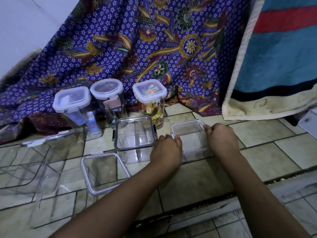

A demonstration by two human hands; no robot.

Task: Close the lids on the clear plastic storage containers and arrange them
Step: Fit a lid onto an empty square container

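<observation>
A pale tiled floor (267,131) carries the containers; purple floral batik cloth (130,42) hangs behind, a blue and red striped towel (281,54) at far right. Both hands clasp a white-lidded clear container (189,134) right of centre: left hand (167,149) on its left edge, right hand (221,136) on its right. The far sweets jar (151,102) bears a small label, unreadable.

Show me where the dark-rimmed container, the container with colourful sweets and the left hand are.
dark-rimmed container (134,133): head view, middle of its lid.
container with colourful sweets (149,91): head view, its lid.
left hand (167,150): head view, its back.
</observation>
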